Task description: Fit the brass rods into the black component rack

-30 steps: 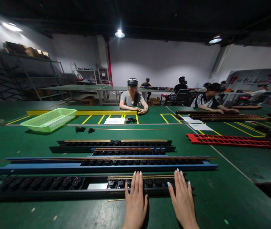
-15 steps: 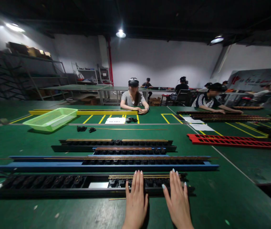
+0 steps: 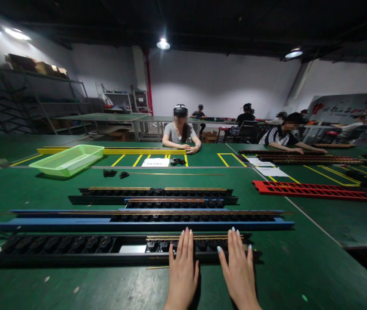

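My left hand [image 3: 182, 271] lies flat, fingers stretched forward, across the right part of a long black channel [image 3: 73, 261]. Beside it my right hand [image 3: 238, 269] rests the same way, its thumb held apart. Both sets of fingertips reach the thin brass strips [image 3: 164, 238] that run along the channel's right half. Under those strips sits a row of black plastic blocks [image 3: 153, 246], partly covered by my fingers. More black blocks [image 3: 73, 244] fill the channel's left half. A loose brass strip [image 3: 157, 268] lies on the table, left of my left wrist.
Beyond stand a blue channel [image 3: 57, 226] with blocks and strips, and a dark channel [image 3: 99, 199]. A green basket [image 3: 67, 161], a yellow channel [image 3: 138, 151] and a red slotted rail [image 3: 300, 191] lie farther off. A person [image 3: 180, 131] sits opposite; another [image 3: 277, 135] works at right.
The whole view has shifted very slightly. Both hands keep the same flat pose on the black channel.
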`<state>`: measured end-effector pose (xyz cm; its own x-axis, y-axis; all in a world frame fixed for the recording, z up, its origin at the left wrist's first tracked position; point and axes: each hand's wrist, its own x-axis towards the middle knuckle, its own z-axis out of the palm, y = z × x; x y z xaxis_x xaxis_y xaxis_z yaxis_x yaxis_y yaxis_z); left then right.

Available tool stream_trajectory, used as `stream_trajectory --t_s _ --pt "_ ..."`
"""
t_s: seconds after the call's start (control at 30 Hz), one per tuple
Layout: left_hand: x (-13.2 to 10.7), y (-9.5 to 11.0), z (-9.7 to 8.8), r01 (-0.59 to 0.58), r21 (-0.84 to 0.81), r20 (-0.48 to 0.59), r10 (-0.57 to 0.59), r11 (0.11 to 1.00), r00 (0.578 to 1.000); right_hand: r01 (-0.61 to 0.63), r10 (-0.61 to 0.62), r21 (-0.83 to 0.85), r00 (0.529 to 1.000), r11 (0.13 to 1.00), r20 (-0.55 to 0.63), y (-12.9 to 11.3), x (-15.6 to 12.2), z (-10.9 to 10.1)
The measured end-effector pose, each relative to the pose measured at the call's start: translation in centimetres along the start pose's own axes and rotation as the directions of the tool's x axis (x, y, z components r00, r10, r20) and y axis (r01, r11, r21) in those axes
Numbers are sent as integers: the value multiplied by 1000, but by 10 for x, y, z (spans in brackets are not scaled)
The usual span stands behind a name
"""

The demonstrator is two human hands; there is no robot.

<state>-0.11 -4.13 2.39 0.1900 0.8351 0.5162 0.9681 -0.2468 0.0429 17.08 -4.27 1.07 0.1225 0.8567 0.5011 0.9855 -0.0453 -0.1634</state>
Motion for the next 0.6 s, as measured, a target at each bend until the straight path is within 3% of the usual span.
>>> stream_trajectory --t_s 0.2,0.4,0.6 --pt "-1 0 0 -5 4 0 5 1000 1000 40 -40 15 999 999 13 -13 -1 3" --pt "0 0 0 -10 -3 -4 10 1000 1000 64 -64 -6 998 998 -17 -11 -3 6" --pt "0 0 1 -6 -6 -9 6 1000 1000 -6 6 29 1000 1000 12 -25 1 1"
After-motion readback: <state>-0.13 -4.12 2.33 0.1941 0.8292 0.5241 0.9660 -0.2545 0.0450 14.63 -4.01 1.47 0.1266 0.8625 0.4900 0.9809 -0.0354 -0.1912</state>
